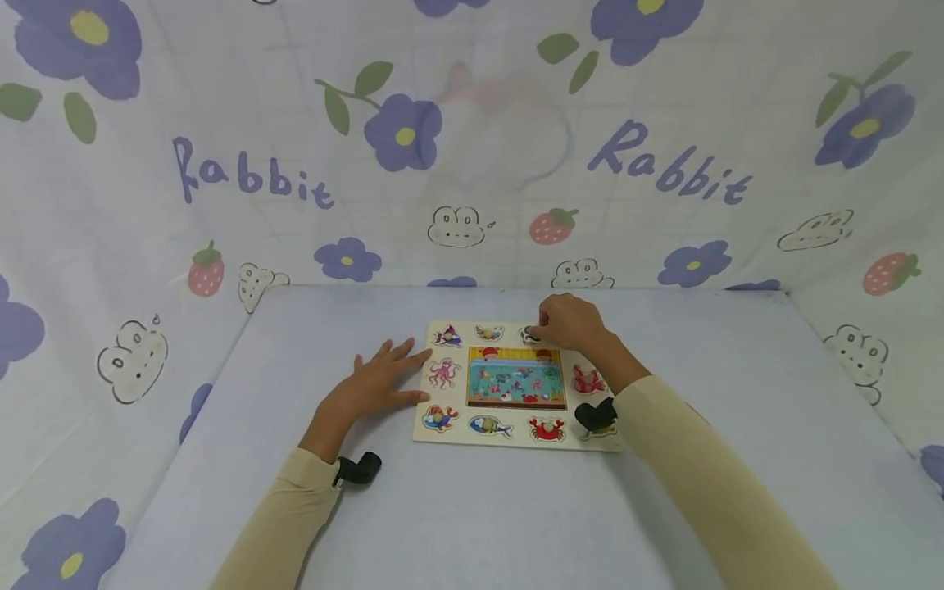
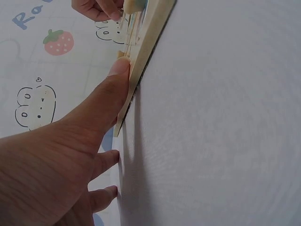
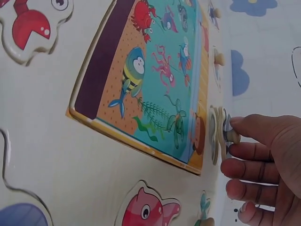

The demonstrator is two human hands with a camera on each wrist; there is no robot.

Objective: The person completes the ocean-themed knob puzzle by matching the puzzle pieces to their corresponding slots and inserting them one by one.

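A wooden peg puzzle board [image 1: 516,442] lies on the table, with an aquarium picture [image 1: 516,377] in its middle and sea-animal pieces around it. My right hand [image 1: 571,322] is at the board's far side. Its thumb and index finger pinch the wooden knob of a puzzle piece [image 3: 225,132], which looks slightly raised over its slot; its picture is mostly hidden. My left hand [image 1: 376,381] has its fingers spread at the board's left edge, the thumb [image 2: 121,68] touching that edge. Near it are the octopus piece [image 1: 444,373] and a purple fish piece [image 1: 447,336].
Along the board's near side sit a blue-striped fish piece [image 1: 490,426] and a red crab piece [image 1: 546,428]. A black wrist device [image 1: 596,416] overhangs the near right corner. Behind the white table [image 1: 472,508] hangs a curtain [image 1: 501,180] printed with flowers and rabbits.
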